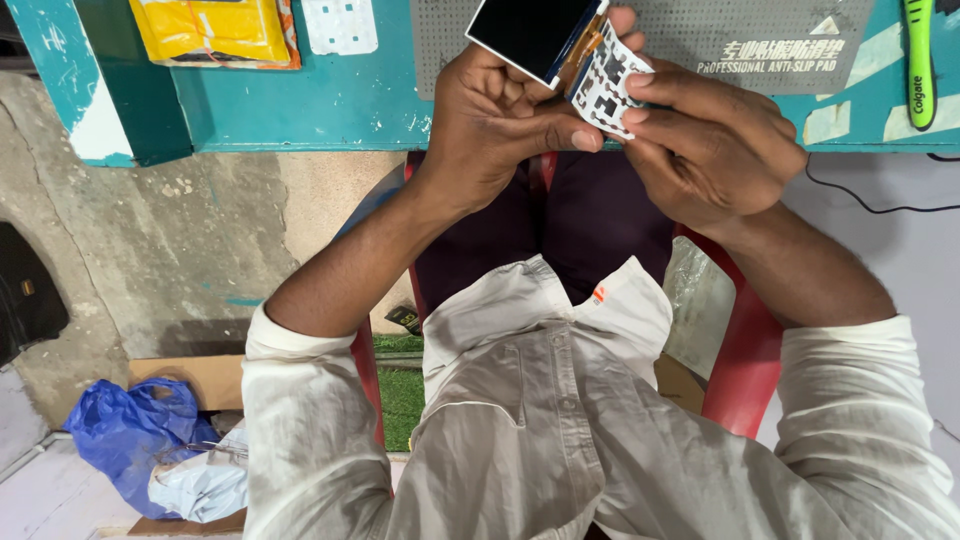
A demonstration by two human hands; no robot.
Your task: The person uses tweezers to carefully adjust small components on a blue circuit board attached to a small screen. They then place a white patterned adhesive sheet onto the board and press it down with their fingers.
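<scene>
Fingers of left hand (490, 125) curl around small screen (532, 35), thumb stretches across to white patterned sheet (608, 85). Right hand (705, 140) pinches same sheet, fingers narrow, thumb on top. Screen and sheet joined by orange ribbon (583, 45), both held just in front of teal table (300, 100) edge. Grey mat (740, 35) on table, behind hands. Green tube (918, 60) on table, right of mat. Yellow packet (215, 30) on table, far left. Red chair (740, 360) under person, below table.

Display panel's (530, 35) top corner beyond the frame edge, underside hidden.
</scene>
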